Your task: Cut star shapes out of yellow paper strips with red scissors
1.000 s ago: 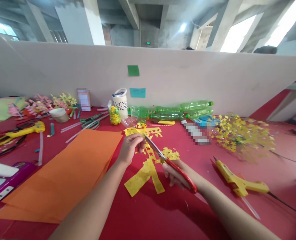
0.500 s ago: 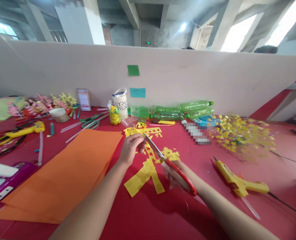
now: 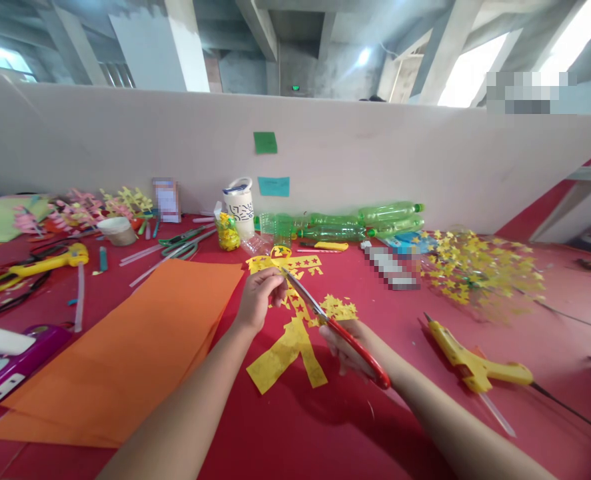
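on the red tabletop point(image 3: 405, 433), the left hand point(image 3: 261, 297) had its fingers drawn closed, thumb against forefinger; whether a small scrap was pinched between them could not be told. the right hand point(image 3: 348, 347) had its fingers wrapped round the handles of the red-handled scissors point(image 3: 358, 350), whose blades stood nearly together and pointed toward between ten and eleven o'clock, tips near the left fingertips.

taking the pivot of the scissors as the middle of the dial, with twelve straight away from the person, the pile of yellow stars point(image 3: 339, 308) lay just beside it at one o'clock. a yellow strip with star-shaped holes point(image 3: 309, 262) lay near eleven to twelve, other punched scraps partly hidden by the left hand. a forked yellow sheet point(image 3: 272, 365) lay flat at seven o'clock, and the orange sheets point(image 3: 140, 340) were stacked around nine, partly under the left forearm.

a yellow utility knife point(image 3: 332, 247) lay at twelve o'clock, with green bottles point(image 3: 388, 215) beyond it on their sides toward one. the white tumbler point(image 3: 240, 210) stood upright between ten and eleven, a container of yellow pieces point(image 3: 228, 238) just beside it. a spray of yellow stars point(image 3: 468, 263) spread between two and three, and a yellow glue gun point(image 3: 468, 363) lay between three and four.
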The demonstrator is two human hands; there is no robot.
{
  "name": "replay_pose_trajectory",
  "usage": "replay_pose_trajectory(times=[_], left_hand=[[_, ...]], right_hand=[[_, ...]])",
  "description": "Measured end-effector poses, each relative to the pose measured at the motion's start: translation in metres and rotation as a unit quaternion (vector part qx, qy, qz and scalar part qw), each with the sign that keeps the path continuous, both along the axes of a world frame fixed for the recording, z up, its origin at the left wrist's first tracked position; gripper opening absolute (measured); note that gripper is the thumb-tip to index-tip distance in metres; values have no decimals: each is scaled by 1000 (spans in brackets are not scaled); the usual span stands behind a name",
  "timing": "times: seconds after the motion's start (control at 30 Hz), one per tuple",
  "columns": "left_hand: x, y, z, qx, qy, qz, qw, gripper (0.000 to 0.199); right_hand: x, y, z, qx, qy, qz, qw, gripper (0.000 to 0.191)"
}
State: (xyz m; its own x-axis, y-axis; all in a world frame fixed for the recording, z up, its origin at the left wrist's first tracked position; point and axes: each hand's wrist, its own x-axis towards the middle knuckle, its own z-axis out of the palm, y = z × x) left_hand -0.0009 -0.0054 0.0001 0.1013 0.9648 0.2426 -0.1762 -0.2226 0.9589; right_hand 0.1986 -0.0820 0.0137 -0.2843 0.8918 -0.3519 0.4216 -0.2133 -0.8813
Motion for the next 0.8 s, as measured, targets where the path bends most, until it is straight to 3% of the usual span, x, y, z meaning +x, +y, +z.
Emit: replay_pose_trajectory(times=[0.5, 0.8], left_hand=[[2, 0, 0, -12, -10, -13, 1000, 22], [2, -1, 0, -7, -14, -17, 1000, 23]], right_hand=[[6, -1, -10, 17, 18, 24, 999, 53], [1, -1, -2, 5, -5, 8, 1000, 47]])
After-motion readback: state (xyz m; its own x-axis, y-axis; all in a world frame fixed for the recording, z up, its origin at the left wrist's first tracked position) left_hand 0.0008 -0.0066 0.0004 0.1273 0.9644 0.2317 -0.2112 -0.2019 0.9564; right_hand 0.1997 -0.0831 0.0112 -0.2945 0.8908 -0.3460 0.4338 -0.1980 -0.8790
